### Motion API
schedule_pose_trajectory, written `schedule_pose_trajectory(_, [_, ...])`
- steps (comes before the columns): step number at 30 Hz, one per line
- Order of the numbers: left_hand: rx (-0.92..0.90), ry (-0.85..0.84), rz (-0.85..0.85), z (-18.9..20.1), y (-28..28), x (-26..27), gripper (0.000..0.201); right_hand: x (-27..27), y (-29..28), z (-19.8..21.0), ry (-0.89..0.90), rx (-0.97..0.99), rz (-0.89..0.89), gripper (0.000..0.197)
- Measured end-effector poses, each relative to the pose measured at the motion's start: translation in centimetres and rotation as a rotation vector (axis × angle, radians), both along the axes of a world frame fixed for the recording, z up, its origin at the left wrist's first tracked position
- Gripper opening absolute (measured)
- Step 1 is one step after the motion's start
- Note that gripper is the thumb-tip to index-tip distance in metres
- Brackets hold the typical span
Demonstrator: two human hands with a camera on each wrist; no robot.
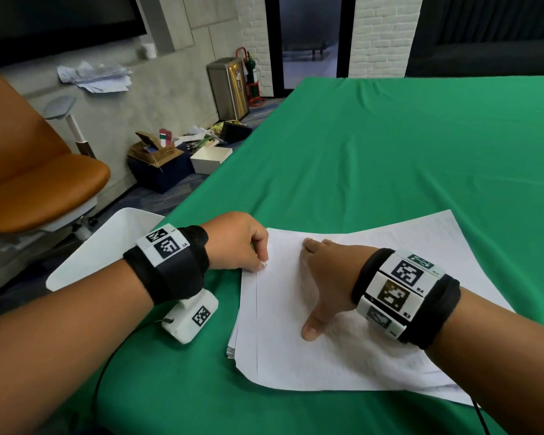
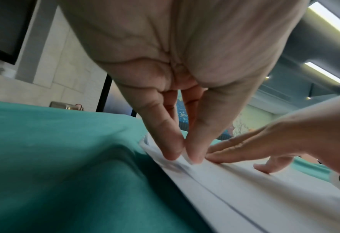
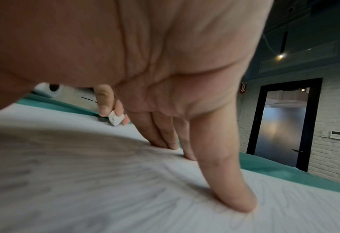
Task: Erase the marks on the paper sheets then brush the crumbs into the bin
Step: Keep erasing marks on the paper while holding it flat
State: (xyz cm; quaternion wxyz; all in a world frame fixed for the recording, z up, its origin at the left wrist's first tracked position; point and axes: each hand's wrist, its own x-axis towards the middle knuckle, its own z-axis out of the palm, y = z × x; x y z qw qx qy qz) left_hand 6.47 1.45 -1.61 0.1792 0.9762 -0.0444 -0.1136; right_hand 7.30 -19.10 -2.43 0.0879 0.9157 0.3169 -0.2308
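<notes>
1. Now my left hand (image 1: 236,243) pinches a small white eraser (image 3: 116,119) between thumb and fingertips, its lower end on the top sheet near that sheet's left edge.
2. From the left wrist view the eraser is barely visible under my thumb and forefinger (image 2: 171,146), which press together over the paper's edge.
3. My right hand (image 1: 322,277) lies flat on the paper (image 1: 343,340), fingers straight and spread, thumb pointing toward me, holding nothing.
4. Its fingertips rest just right of the eraser, near it but apart.
5. Sheets are stacked; the lower ones' edges show at the near left of the pile and at its right.
6. Faint pencil marks show on the sheet under my right palm, blurred in the right wrist view.
7. A white bin (image 1: 107,246) sits off the table's left edge, just beyond my left wrist.
8. A green cloth (image 1: 390,152) covers the table.
</notes>
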Motion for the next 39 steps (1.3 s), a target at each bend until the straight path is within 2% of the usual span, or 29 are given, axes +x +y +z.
schedule_pose_trajectory(4, [-0.087, -0.012, 0.000, -0.2, 0.2, -0.2, 0.010, 0.0, 0.0, -0.1, 0.003, 0.002, 0.000, 0.150])
schedule_pose_trajectory(8, [-0.174, 0.054, -0.001, -1.0, 0.0, -0.2, 0.022, 0.1, 0.0, -0.1, 0.002, 0.003, 0.003, 0.152])
schedule_pose_trajectory(12, [-0.076, 0.084, -0.015, -0.9, -0.1, 0.9, 0.016, -0.1, -0.1, 0.1, -0.006, 0.015, -0.010, 0.148])
schedule_pose_trajectory(17, [0.087, -0.122, 0.148, -0.4, 1.0, 4.1, 0.011, -0.1, -0.2, 0.1, 0.002, 0.028, -0.016, 0.153])
schedule_pose_trajectory(20, [-0.121, -0.192, 0.203, 0.2, 1.3, 3.9, 0.006, -0.3, -0.3, 0.3, 0.004, 0.019, -0.013, 0.152])
schedule_pose_trajectory(21, [-0.235, -0.131, 0.179, 0.3, 1.1, 3.4, 0.009, -0.2, -0.3, 0.2, 0.002, 0.019, -0.012, 0.152])
schedule_pose_trajectory(22, [-0.353, 0.000, 0.140, 0.2, 0.8, 2.7, 0.013, -0.1, -0.2, 0.1, -0.001, 0.019, -0.012, 0.152])
schedule_pose_trajectory(24, [-0.543, 0.392, 0.068, -0.4, 0.3, 1.0, 0.018, 0.0, -0.1, 0.0, -0.006, 0.015, -0.014, 0.152])
schedule_pose_trajectory(25, [-0.598, 0.533, 0.055, -0.9, 0.2, 0.5, 0.019, 0.0, -0.1, 0.0, -0.008, 0.011, -0.011, 0.154])
schedule_pose_trajectory(26, [-0.631, 0.581, 0.075, -1.3, 0.3, 0.4, 0.020, 0.0, -0.1, 0.1, -0.009, 0.007, -0.004, 0.155])
schedule_pose_trajectory(27, [-0.665, 0.557, 0.132, -1.6, 0.4, 0.6, 0.020, -0.1, -0.1, 0.2, -0.007, 0.010, 0.000, 0.155])
schedule_pose_trajectory(28, [-0.690, 0.446, 0.218, -2.0, 0.7, 1.3, 0.020, -0.2, -0.1, 0.3, -0.005, 0.012, 0.000, 0.155])
schedule_pose_trajectory(30, [-0.698, 0.112, 0.402, -2.1, 1.3, 3.1, 0.015, -0.3, -0.2, 0.5, -0.001, 0.018, -0.008, 0.153])
schedule_pose_trajectory(32, [-0.773, -0.115, 0.478, -1.4, 1.5, 4.1, 0.017, -0.4, -0.2, 0.7, 0.001, 0.011, -0.004, 0.152])
schedule_pose_trajectory(33, [-0.851, -0.143, 0.475, -1.0, 1.5, 4.1, 0.013, -0.4, -0.2, 0.6, 0.001, 0.008, -0.001, 0.151])
schedule_pose_trajectory(35, [-0.967, -0.034, 0.400, 0.0, 0.8, 3.1, 0.008, -0.4, -0.3, 0.6, -0.005, 0.014, -0.003, 0.148])
schedule_pose_trajectory(36, [-0.988, 0.097, 0.341, 0.2, 0.5, 2.4, 0.008, -0.3, -0.3, 0.6, -0.006, 0.015, -0.010, 0.146])
schedule_pose_trajectory(38, [-0.891, 0.405, 0.196, 0.0, 0.0, 1.1, 0.009, -0.3, -0.3, 0.5, -0.011, 0.013, -0.013, 0.144])
schedule_pose_trajectory(39, [-0.757, 0.481, 0.136, -0.4, 0.0, 0.8, 0.008, -0.2, -0.2, 0.5, -0.018, 0.011, -0.004, 0.145])
